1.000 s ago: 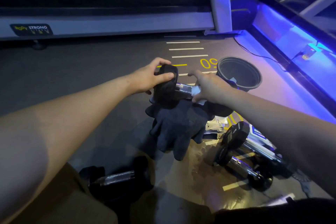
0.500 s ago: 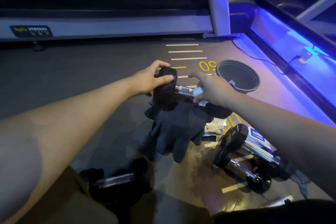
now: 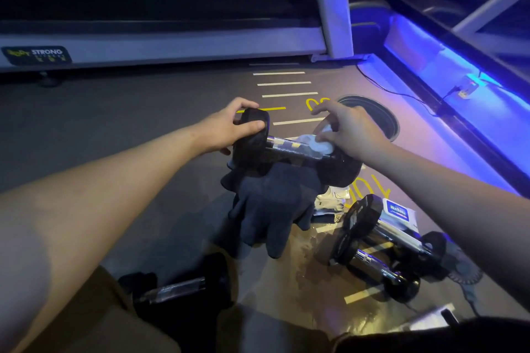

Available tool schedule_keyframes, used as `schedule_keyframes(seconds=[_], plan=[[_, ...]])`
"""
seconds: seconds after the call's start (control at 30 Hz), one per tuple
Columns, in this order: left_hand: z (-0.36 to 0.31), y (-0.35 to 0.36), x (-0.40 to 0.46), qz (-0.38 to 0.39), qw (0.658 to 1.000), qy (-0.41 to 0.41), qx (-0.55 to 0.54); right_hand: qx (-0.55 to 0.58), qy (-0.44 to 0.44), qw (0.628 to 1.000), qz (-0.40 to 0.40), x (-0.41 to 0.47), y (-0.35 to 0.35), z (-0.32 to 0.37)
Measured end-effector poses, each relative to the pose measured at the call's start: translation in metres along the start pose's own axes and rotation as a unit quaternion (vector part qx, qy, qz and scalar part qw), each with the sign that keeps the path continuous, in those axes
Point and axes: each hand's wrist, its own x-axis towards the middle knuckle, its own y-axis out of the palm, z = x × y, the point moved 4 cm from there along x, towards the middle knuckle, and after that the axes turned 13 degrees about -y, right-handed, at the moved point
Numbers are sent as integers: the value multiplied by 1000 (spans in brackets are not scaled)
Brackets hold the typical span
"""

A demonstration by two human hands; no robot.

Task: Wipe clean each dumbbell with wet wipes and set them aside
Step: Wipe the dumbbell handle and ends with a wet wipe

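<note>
The right hand point(image 3: 354, 135) hides the held dumbbell's point(image 3: 289, 147) far head; wipes pack point(image 3: 397, 210) lettering blurs.

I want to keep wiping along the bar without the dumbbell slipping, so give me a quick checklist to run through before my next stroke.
1. Left hand grips the dumbbell by its left head: ok.
2. Right hand presses the wipe on the bar: ok.
3. Wipe sits at the bar's right end, so the left stretch of the bar is open for a stroke: ok.
4. Dumbbell rests over the dark cloth, not the bare floor: ok.
5. Whether the wipe is wet enough: cannot tell.
6. Room to set it aside: two dumbbells and the wipes pack crowd the right side: not ok there.
</note>
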Motion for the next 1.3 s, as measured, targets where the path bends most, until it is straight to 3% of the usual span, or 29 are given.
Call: schedule_keyframes(seconds=[0.5, 0.63, 1.07, 1.3], plan=[[6, 1, 6, 3, 1000, 4, -14, -35, -3, 989, -141, -7, -31, -11], [7, 1, 9, 1, 1000, 3, -14, -93, -1, 989, -113, -15, -30, -17], [5, 1, 5, -4, 1000, -4, -10, 9, 129, 991, -32, -34, -9, -38], [-4, 5, -5, -27, 999, -22, 0, 130, 240, 962, 10, -42, 1, -29]])
